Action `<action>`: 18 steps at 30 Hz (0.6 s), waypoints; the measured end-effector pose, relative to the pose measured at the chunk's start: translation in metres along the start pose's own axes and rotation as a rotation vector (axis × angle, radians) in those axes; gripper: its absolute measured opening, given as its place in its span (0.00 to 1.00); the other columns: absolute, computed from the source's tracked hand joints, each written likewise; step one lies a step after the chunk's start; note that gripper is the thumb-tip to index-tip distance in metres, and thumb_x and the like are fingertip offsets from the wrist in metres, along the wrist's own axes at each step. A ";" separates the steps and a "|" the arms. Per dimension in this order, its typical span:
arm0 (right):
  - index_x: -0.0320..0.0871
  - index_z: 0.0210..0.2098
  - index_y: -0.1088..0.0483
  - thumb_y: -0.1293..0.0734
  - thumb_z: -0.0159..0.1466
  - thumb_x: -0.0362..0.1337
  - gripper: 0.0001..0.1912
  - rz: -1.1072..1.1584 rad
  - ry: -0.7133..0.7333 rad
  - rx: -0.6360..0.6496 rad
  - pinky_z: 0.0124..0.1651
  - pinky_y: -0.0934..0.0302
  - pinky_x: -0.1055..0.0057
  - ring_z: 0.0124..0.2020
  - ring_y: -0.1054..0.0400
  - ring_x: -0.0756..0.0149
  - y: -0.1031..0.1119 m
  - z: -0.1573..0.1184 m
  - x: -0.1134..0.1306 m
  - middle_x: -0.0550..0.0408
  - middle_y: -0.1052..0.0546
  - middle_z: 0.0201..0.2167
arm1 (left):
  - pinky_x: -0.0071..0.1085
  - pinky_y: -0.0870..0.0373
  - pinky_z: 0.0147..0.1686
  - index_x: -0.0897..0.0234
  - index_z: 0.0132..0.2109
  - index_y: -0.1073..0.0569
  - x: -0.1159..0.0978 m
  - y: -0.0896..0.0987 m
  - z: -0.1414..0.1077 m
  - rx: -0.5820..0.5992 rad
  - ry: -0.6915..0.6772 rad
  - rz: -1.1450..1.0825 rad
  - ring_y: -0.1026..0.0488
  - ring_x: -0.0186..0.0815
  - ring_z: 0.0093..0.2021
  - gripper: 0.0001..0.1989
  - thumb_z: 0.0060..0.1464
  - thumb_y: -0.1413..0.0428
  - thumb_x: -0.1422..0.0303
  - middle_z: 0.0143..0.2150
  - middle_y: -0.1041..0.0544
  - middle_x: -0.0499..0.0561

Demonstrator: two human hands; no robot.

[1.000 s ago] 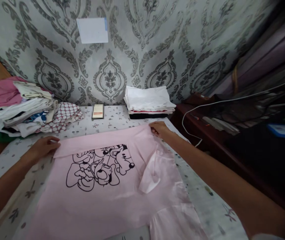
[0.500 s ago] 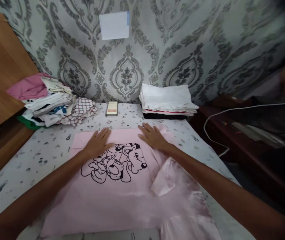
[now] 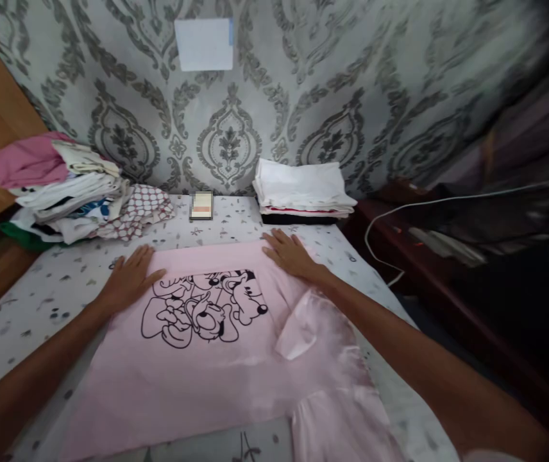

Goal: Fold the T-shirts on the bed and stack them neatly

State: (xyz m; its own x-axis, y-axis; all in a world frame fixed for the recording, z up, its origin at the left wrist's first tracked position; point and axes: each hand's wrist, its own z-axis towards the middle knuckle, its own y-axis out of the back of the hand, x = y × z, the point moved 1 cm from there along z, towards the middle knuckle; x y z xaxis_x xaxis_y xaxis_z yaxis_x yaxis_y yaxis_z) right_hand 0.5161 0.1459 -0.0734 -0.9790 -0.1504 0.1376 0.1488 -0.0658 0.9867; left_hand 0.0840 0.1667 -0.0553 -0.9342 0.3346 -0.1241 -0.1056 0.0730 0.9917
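Observation:
A pink garment point(image 3: 183, 378) with black cartoon line drawings lies spread on the patterned white sheet point(image 3: 72, 276). My left hand point(image 3: 129, 277) lies flat at its far left corner, fingers apart. Near the far right corner, my right hand point(image 3: 294, 255) rests flat on the fabric with spread fingers. A ruffled, sheer sleeve is folded over the garment beside my right forearm. Neither hand grips anything.
At the back left is a loose heap of clothes point(image 3: 77, 202). A neat stack of folded clothes point(image 3: 303, 189) stands at the back right, with a small card-like item point(image 3: 201, 205) between them. A white cable point(image 3: 373, 234) hangs at the right.
My left hand has slid left, from over the drawing to the garment's far left corner, uncovering more of the print. My right hand stays on the cloth. The view has shifted slightly right.

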 end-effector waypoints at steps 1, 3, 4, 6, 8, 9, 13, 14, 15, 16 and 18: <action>0.43 0.68 0.41 0.44 0.73 0.48 0.29 -0.020 -0.033 -0.027 0.69 0.58 0.38 0.73 0.53 0.44 0.005 -0.002 -0.009 0.39 0.43 0.71 | 0.55 0.57 0.69 0.71 0.72 0.47 0.002 -0.001 0.000 -0.011 -0.003 0.001 0.56 0.50 0.75 0.40 0.63 0.63 0.47 0.75 0.50 0.64; 0.41 0.66 0.38 0.42 0.71 0.43 0.26 0.004 -0.122 -0.138 0.70 0.62 0.36 0.73 0.54 0.43 0.018 -0.010 -0.029 0.38 0.41 0.71 | 0.56 0.55 0.69 0.72 0.72 0.47 0.006 -0.003 0.000 -0.017 -0.014 0.002 0.55 0.53 0.75 0.42 0.62 0.63 0.47 0.75 0.49 0.65; 0.41 0.64 0.36 0.41 0.70 0.40 0.25 0.066 -0.173 -0.208 0.70 0.62 0.37 0.73 0.53 0.44 0.026 -0.016 -0.039 0.38 0.39 0.70 | 0.57 0.54 0.68 0.73 0.72 0.46 0.007 -0.002 0.000 -0.013 -0.016 0.004 0.55 0.54 0.75 0.42 0.62 0.62 0.46 0.75 0.49 0.65; 0.40 0.61 0.32 0.41 0.69 0.36 0.22 0.230 -0.262 -0.323 0.69 0.54 0.42 0.69 0.44 0.45 0.042 -0.028 -0.059 0.39 0.32 0.65 | 0.61 0.53 0.67 0.71 0.71 0.45 0.003 0.002 0.002 -0.009 -0.019 0.013 0.53 0.57 0.74 0.42 0.61 0.61 0.46 0.74 0.47 0.66; 0.40 0.58 0.29 0.43 0.69 0.35 0.21 0.347 -0.305 -0.367 0.63 0.41 0.51 0.61 0.33 0.50 0.054 -0.040 -0.072 0.41 0.25 0.58 | 0.65 0.55 0.66 0.69 0.70 0.43 -0.014 0.010 0.003 -0.045 -0.050 0.022 0.52 0.60 0.73 0.39 0.61 0.58 0.48 0.74 0.46 0.66; 0.41 0.56 0.29 0.44 0.69 0.35 0.20 0.373 -0.302 -0.368 0.59 0.37 0.56 0.57 0.30 0.54 0.058 -0.044 -0.075 0.43 0.23 0.55 | 0.66 0.56 0.66 0.69 0.70 0.41 -0.030 0.015 0.002 -0.075 -0.090 0.009 0.51 0.61 0.73 0.38 0.61 0.57 0.49 0.74 0.46 0.66; 0.41 0.48 0.25 0.44 0.68 0.33 0.18 0.439 -0.228 -0.344 0.50 0.32 0.66 0.47 0.25 0.62 0.057 -0.047 -0.069 0.50 0.19 0.46 | 0.53 0.41 0.63 0.64 0.66 0.36 -0.127 0.031 -0.009 -0.016 -0.347 -0.290 0.38 0.57 0.67 0.33 0.62 0.55 0.49 0.69 0.35 0.64; 0.41 0.46 0.24 0.43 0.67 0.33 0.17 0.451 -0.205 -0.331 0.48 0.32 0.67 0.45 0.25 0.62 0.054 -0.046 -0.064 0.51 0.18 0.44 | 0.49 0.34 0.58 0.61 0.64 0.33 -0.155 0.032 -0.014 0.067 -0.398 -0.401 0.32 0.54 0.62 0.31 0.63 0.55 0.48 0.65 0.30 0.62; 0.42 0.44 0.23 0.42 0.66 0.33 0.16 0.458 -0.185 -0.318 0.47 0.32 0.67 0.42 0.25 0.62 0.051 -0.044 -0.059 0.52 0.18 0.42 | 0.46 0.30 0.52 0.59 0.61 0.30 -0.181 0.032 -0.020 0.147 -0.455 -0.493 0.28 0.53 0.57 0.29 0.62 0.54 0.47 0.60 0.26 0.62; 0.42 0.44 0.23 0.41 0.66 0.33 0.15 0.461 -0.167 -0.307 0.45 0.32 0.67 0.40 0.25 0.63 0.047 -0.043 -0.054 0.52 0.18 0.40 | 0.46 0.29 0.49 0.59 0.58 0.28 -0.205 0.031 -0.026 0.205 -0.506 -0.537 0.26 0.54 0.54 0.27 0.61 0.51 0.47 0.56 0.24 0.62; 0.44 0.42 0.22 0.39 0.64 0.33 0.14 0.460 -0.135 -0.287 0.44 0.33 0.66 0.36 0.26 0.62 0.040 -0.042 -0.047 0.53 0.17 0.38 | 0.46 0.30 0.43 0.57 0.52 0.25 -0.242 0.027 -0.037 0.258 -0.585 -0.576 0.25 0.55 0.48 0.23 0.60 0.49 0.48 0.48 0.22 0.61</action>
State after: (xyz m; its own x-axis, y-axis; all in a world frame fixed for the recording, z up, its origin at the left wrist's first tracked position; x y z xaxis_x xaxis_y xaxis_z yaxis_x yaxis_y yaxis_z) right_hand 0.5736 0.1093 -0.0441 -0.8103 -0.1009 0.5772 0.5788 -0.2918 0.7615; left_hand 0.2951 0.0527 0.0026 -0.4254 0.6050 -0.6731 -0.3626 0.5675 0.7392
